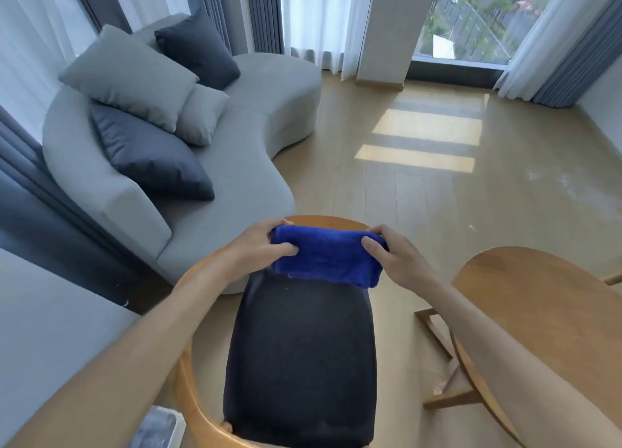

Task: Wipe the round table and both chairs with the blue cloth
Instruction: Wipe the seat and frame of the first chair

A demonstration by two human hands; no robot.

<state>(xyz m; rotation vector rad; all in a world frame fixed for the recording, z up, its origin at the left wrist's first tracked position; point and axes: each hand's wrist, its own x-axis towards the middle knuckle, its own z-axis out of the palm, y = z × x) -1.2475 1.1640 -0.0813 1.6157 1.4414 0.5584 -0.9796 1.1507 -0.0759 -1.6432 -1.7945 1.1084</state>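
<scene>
1. A folded, deep blue terry cloth (328,257) is held between two bare hands, stretched flat over the far end of a chair.
2. The left hand (261,245) grips the cloth's left edge, with the thumb lying on top and the fingers curled round the far side.
3. The right hand (395,257) grips the cloth's right edge the same way, thumb on top and fingers wrapped over the far edge.
4. The cloth spans the gap between the two hands, and its near edge hangs over the chair's black cushioned seat (303,356).
5. The chair with a curved light wooden frame (186,380) stands directly below the camera, its rounded wooden rail passing under both hands.
6. The round wooden table surface (545,309) lies to the right of the chair, just beside the right forearm; the cloth is not on it.
7. A curved grey upholstered sofa (255,117) with light and dark grey cushions stands beyond the chair to the left.
8. Pale wooden floor (404,191) reaches to a window with white and grey curtains.
</scene>
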